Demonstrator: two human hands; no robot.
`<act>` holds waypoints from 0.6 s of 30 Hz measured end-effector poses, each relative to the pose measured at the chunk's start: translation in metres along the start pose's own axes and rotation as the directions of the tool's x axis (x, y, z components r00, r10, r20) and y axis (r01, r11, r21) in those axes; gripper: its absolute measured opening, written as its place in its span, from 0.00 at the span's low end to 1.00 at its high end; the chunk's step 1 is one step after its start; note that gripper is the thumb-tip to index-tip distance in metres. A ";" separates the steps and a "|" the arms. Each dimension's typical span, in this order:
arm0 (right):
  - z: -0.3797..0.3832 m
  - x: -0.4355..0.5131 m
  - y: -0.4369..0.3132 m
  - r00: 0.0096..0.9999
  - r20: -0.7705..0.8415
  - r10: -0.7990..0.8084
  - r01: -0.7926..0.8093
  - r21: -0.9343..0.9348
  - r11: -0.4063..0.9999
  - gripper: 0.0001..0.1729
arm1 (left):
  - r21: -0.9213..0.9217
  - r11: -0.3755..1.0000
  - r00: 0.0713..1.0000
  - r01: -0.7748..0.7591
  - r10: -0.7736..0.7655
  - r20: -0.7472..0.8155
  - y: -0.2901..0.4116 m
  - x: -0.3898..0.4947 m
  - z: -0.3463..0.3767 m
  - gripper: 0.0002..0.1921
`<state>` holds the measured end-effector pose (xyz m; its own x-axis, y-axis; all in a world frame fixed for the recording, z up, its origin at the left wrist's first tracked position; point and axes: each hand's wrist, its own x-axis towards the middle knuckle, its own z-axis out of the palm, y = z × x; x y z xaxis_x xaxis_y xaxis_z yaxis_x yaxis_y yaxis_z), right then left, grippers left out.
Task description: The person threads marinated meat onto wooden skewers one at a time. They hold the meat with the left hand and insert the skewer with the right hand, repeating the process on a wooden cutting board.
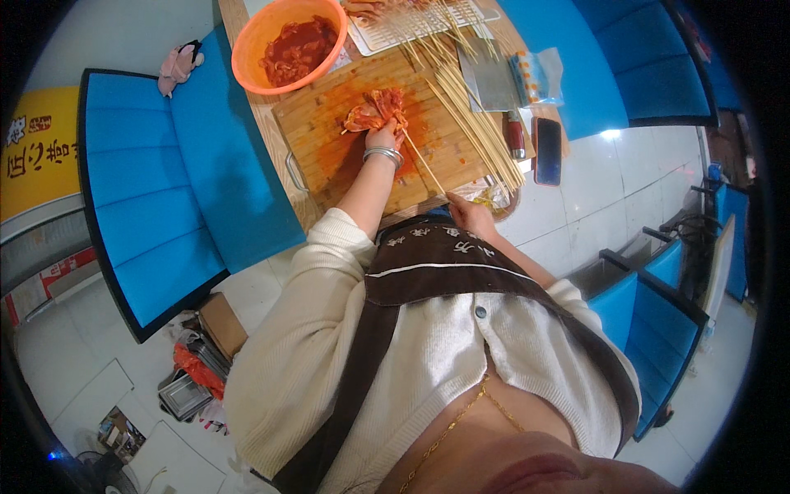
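Observation:
My left hand (384, 131), with metal bangles at the wrist, grips a piece of raw, red-marinated meat (378, 110) over the wooden cutting board (327, 160). A thin wooden skewer (426, 165) runs from the meat down to my right hand (472, 216), which pinches its lower end near the board's front edge. What looks like a skewer tip pokes out at the meat's left side. My left fingers are partly hidden by the meat. Many loose bamboo skewers (478, 133) lie in a bundle along the board's right side.
An orange plastic bowl (250, 68) of marinated meat stands at the back left. Behind the board, a white tray (373, 43) holds skewered meat. To the right are a cleaver (494, 83), a plastic packet (536, 77) and a phone (547, 151) at the table edge. Blue bench seats (241, 160) flank the table.

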<state>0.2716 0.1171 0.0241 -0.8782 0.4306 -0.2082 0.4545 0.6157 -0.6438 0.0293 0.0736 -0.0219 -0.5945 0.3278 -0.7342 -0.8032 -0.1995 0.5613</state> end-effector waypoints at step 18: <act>-0.036 -0.025 0.000 0.999 -0.036 -0.011 0.013 0.055 0.998 0.14 | -0.112 0.994 1.000 0.001 -0.004 -0.029 -0.003 0.002 -0.003 0.10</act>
<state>0.2988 0.1298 0.0557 -0.8773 0.4474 -0.1740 0.4338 0.5838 -0.6862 0.0301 0.0725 -0.0260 -0.5922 0.3019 -0.7471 -0.8027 -0.3016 0.5144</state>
